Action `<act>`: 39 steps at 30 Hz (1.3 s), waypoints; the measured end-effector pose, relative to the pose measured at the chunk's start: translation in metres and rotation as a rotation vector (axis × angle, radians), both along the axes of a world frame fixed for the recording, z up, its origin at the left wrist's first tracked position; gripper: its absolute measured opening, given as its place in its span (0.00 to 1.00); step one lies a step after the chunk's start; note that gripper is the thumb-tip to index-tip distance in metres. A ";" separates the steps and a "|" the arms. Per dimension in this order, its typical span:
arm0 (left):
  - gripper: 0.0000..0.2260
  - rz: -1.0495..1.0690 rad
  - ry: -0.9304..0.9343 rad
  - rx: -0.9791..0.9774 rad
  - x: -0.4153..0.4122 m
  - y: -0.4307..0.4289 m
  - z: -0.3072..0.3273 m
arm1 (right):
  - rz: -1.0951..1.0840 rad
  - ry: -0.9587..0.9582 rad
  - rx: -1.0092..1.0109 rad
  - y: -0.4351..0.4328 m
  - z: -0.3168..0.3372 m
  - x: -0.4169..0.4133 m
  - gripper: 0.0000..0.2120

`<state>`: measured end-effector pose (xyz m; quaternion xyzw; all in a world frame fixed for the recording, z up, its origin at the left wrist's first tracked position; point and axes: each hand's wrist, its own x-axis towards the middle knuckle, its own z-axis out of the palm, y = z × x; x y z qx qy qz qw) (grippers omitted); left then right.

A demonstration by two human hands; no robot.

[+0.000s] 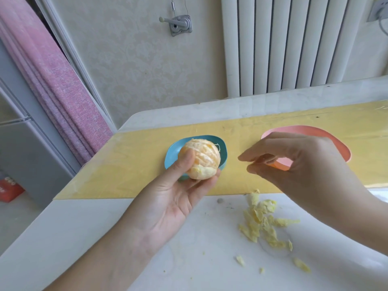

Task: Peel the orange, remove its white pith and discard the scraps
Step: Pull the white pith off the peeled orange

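My left hand [172, 198] grips a peeled orange [202, 159] between thumb and fingers, held above a blue dish [174, 152]. White pith still clings to the orange's lower side. To its right, my right hand [298, 164] hovers with thumb and fingertips drawn together, pinching what looks like a small pale scrap [252, 163]. A pile of yellowish pith and peel scraps [264, 223] lies on the white table below my right hand.
A pink dish [340, 148] sits behind my right hand on a yellow mat [136, 164]. The white table [105, 227] ends at the left; a radiator [283, 45] and a pink curtain [52, 80] stand beyond.
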<state>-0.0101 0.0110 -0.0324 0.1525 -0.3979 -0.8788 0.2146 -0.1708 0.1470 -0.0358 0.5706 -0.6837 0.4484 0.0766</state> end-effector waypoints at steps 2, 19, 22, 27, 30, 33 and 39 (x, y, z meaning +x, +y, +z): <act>0.23 0.000 -0.001 0.100 -0.001 0.001 0.001 | -0.014 0.047 0.031 0.000 -0.002 -0.001 0.13; 0.27 -0.025 -0.027 0.192 -0.004 0.006 -0.009 | 0.073 0.021 0.023 -0.001 -0.010 0.015 0.10; 0.22 -0.018 -0.022 0.121 -0.003 0.013 -0.011 | 0.116 -0.049 0.009 -0.003 -0.013 0.020 0.16; 0.16 -0.012 -0.025 0.047 -0.005 0.024 -0.010 | 0.123 -0.119 -0.073 -0.006 -0.016 0.023 0.19; 0.13 0.014 -0.022 -0.002 -0.004 0.019 -0.006 | 0.120 -0.125 -0.112 -0.006 -0.013 0.020 0.18; 0.14 -0.002 0.019 -0.045 -0.002 0.015 -0.001 | 0.163 -0.149 -0.185 -0.004 -0.009 0.020 0.16; 0.16 -0.098 0.050 -0.081 -0.001 0.015 0.001 | 0.194 0.025 -0.242 0.001 -0.001 0.019 0.08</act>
